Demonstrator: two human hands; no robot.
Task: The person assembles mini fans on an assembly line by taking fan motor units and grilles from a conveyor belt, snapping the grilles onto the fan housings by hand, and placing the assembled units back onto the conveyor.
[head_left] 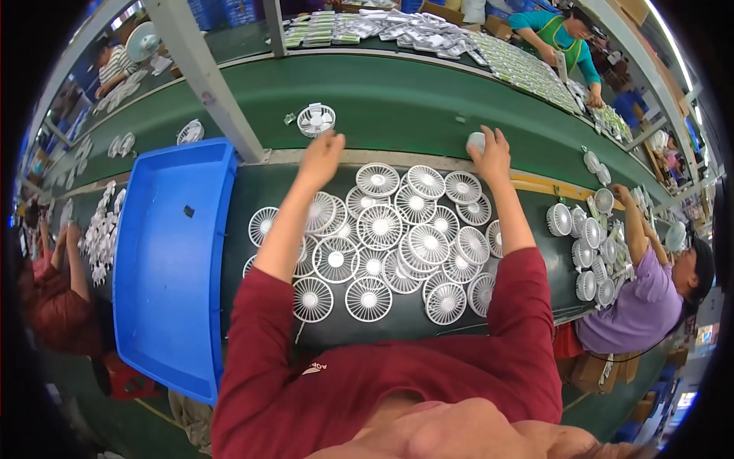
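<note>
Reaching toward the upper centre of the frame: left hand (321, 155) loosely open, just below a white fan (316, 119) on the green belt (397, 99). Right hand (492, 151) clamped on a small white part (476, 141), farther right.

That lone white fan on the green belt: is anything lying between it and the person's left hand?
Nothing visible. The left hand is raised just below the lone white fan, with only bare green belt between. The right hand holds a small white part.

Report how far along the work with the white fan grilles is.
Done: one finished-looking white fan already sits out on the green conveyor belt. In hand: the right hand holds a small white round part at the belt's edge; the left hand reaches toward that edge, its grip apparently empty. Left: a large pile of white fan grilles covers the workbench, and the blue tray is nearly bare.
</note>
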